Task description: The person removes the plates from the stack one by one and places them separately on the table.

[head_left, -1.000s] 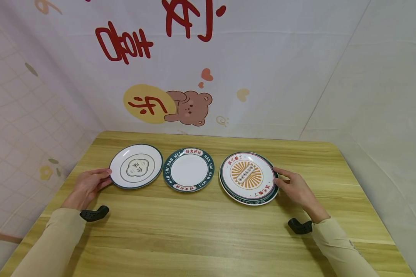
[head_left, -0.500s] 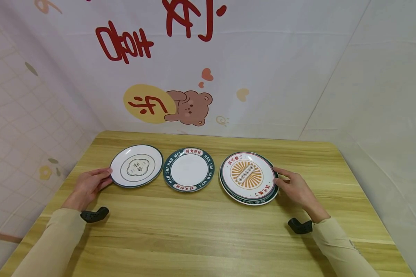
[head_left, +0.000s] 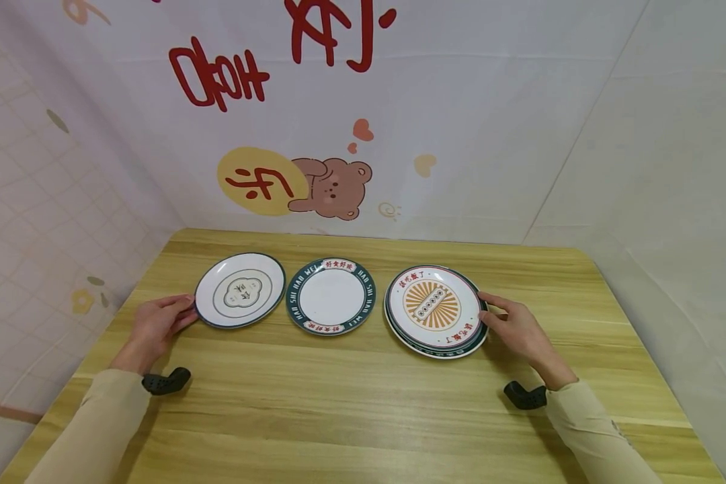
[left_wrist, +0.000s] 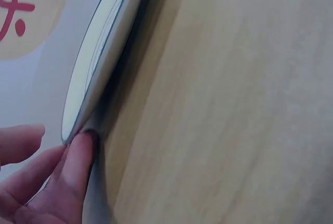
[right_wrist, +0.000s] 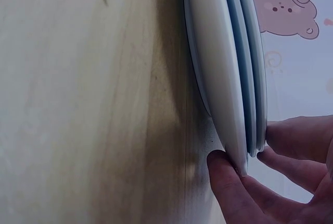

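Left hand [head_left: 155,329] and right hand [head_left: 517,329] clamp fingers on leftmost plate [head_left: 240,290] and plate stack [head_left: 433,310], likely for steadiness.

At frame left you have a rimmed plate [head_left: 240,290]: white, dark blue-green edge, scalloped centre motif. Centre plate [head_left: 331,296]: white middle, dark green band, white lettering, red characters. Plate stack [head_left: 435,309], right of centre: white top, orange sunburst, red characters. Your sleeves [head_left: 93,423], lower corners: beige. Table [head_left: 351,410]: yellowish wood grain. Wall bear [head_left: 337,191], upper middle: brown.
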Demonstrator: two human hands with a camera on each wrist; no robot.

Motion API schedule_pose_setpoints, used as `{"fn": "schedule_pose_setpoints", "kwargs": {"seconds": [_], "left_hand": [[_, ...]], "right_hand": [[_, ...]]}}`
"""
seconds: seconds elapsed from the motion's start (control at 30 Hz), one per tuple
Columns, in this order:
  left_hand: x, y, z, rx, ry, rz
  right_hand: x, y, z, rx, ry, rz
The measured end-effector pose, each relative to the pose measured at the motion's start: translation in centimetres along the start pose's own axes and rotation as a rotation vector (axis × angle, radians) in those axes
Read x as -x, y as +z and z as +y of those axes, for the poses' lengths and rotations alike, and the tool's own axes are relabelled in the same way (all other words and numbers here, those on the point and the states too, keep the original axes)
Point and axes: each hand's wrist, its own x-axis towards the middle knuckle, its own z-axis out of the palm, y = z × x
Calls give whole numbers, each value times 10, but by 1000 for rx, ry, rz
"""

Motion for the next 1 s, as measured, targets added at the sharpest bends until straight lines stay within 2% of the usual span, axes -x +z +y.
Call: {"fn": "schedule_pose_setpoints", "kwargs": {"seconds": [0.13, 0.37, 0.43, 0.53, 0.7, 0.87, 1.0], "left_hand": [[3, 6, -1, -150, 85, 47], [15, 24, 0, -521, 269, 258], [19, 30, 1, -569, 314, 300], [27, 39, 2, -595, 368, 322], [40, 53, 2, -585, 442, 302], [54, 71, 1, -577, 511, 223], [65, 91, 1, -543, 571, 129]], "right_hand": [[0, 0, 1, 6, -3, 6], [1, 1, 2, -8, -8, 7], [1, 1, 2, -16, -4, 8], [2, 2, 2, -26, 4, 9], [3, 4, 1, -40, 13, 7], [2, 5, 0, -45, 11, 4], [2, 5, 1, -48, -1, 5]]}}
